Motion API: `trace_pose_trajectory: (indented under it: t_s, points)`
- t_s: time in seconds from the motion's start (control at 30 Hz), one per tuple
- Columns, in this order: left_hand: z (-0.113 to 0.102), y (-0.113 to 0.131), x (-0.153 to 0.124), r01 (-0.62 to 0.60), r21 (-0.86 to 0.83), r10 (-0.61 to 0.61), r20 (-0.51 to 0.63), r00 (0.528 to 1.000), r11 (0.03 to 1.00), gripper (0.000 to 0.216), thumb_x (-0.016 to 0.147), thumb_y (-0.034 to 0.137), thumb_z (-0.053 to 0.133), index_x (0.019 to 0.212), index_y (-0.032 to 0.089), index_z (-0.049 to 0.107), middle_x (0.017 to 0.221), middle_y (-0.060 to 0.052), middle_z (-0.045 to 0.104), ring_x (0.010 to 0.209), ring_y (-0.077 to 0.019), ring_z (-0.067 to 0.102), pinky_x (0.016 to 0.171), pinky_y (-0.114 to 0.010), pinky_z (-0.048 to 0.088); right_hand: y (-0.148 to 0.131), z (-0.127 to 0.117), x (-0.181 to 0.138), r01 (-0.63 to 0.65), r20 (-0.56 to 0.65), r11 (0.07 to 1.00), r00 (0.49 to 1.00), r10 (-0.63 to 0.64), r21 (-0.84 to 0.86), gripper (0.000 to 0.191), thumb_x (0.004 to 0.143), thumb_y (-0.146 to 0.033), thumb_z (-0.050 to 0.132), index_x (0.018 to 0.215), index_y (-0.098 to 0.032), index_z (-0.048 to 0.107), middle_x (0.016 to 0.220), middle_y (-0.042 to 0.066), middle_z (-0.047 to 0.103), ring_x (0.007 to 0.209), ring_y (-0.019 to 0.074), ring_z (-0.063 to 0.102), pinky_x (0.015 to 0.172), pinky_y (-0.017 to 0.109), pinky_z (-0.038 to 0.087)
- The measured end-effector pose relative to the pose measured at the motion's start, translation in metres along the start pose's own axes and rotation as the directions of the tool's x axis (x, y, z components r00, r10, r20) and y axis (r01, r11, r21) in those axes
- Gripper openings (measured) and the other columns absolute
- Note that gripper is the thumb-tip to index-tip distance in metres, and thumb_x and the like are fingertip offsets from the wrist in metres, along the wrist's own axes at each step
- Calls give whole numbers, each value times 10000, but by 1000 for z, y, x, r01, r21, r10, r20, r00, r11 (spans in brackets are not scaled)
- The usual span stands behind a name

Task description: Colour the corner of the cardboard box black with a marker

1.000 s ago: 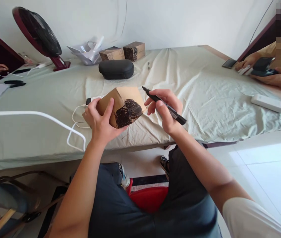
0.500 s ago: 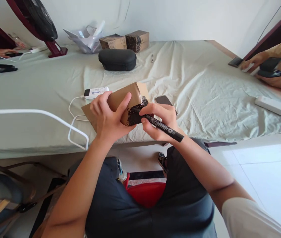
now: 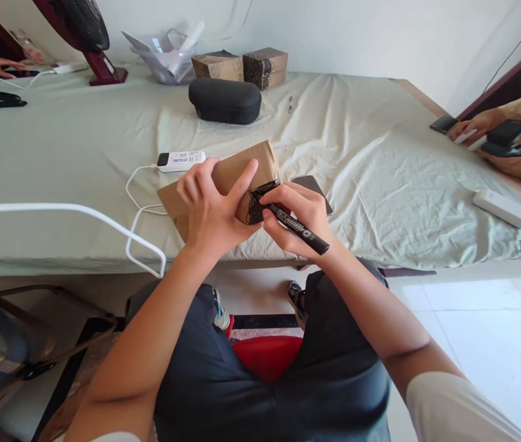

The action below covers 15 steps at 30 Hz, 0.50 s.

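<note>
A brown cardboard box [image 3: 237, 167] is gripped by my left hand [image 3: 214, 205], its thumb and fingers spread around the side. My right hand [image 3: 299, 218] pinches a black marker pen [image 3: 299, 228], its tip end against the box's near right face. Dense black scribble [image 3: 255, 209] covers much of that face; the marker's tip itself is hidden by my fingers. Beyond my right hand a dark phone [image 3: 315, 190] lies on the cloth. To the left of the box lies a white device [image 3: 181, 161] with a cable.
A black case [image 3: 224, 101], two cardboard boxes [image 3: 267, 69] and a plastic basket [image 3: 168, 64] stand near the wall. A fan [image 3: 99, 67] is at back left. At right, another person's hands [image 3: 513, 144] hold a dark device; a white device [image 3: 504, 209] lies nearby. A white cable [image 3: 57, 209] crosses the left front.
The box has turned and tilted a little in my left hand. My right hand has shifted slightly with the marker pen, still at the scribbled face. The whole view has moved slightly.
</note>
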<state>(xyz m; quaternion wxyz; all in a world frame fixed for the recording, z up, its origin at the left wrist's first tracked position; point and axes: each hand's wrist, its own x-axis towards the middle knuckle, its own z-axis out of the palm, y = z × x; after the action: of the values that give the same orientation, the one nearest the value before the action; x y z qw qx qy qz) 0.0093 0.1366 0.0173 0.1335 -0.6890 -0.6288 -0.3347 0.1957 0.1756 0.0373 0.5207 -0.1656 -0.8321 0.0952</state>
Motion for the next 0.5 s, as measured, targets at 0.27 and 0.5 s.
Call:
trace_pose_trajectory:
  t_s: [0.27,0.5]
  points:
    - [0,0,0,8,7,-8,23,1000,1000,872,842,539,844,1651,422,541,1657,-177,428,1536,-522,368,1261,-712,224,1,-3,-1,-44,73,999,996,43,4,73,946,-172,595,947,-228,641,747,-30,579,660,145,543,625,300,432]
    - [2,-2,0,-1,1,1,-2,1000,1000,873,822,534,858,1634,418,562,1646,-177,440,1517,-526,381,1247,-717,247,2,-3,-1,-68,98,998,993,67,16,77,938,-174,593,943,-230,645,763,-19,587,673,153,550,620,310,430]
